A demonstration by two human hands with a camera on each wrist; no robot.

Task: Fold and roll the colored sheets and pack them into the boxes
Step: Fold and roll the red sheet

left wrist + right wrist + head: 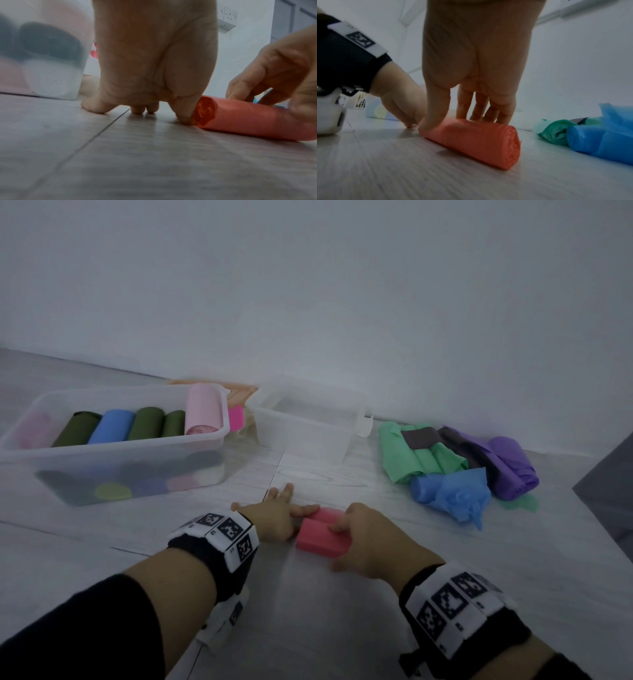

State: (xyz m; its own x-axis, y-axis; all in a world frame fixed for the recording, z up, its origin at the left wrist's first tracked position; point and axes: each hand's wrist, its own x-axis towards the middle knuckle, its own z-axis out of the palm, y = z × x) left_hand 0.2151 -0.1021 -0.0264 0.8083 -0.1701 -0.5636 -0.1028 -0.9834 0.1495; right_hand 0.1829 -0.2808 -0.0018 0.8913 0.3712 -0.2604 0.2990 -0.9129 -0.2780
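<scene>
A red rolled sheet (320, 534) (248, 119) (474, 139) lies on the pale wood-look floor between my hands. My right hand (366, 535) (474, 67) grips it, fingers curled over the far side and thumb on the near side. With its fingers spread flat on the floor, my left hand (274, 511) (145, 67) presses its thumb against the roll's left end. A clear box (102, 448) at the left holds several rolled sheets in pink, green and blue. Behind the roll stands a second clear box (308, 433) with nothing showing inside.
Loose sheets are piled at the right: green (411, 460) (556, 129), blue (448, 491) (599, 142) and purple (510, 467). A white wall runs close behind both boxes. Orange and pink sheets (236, 405) lie between the boxes. Something dark grey (609, 491) stands at the far right.
</scene>
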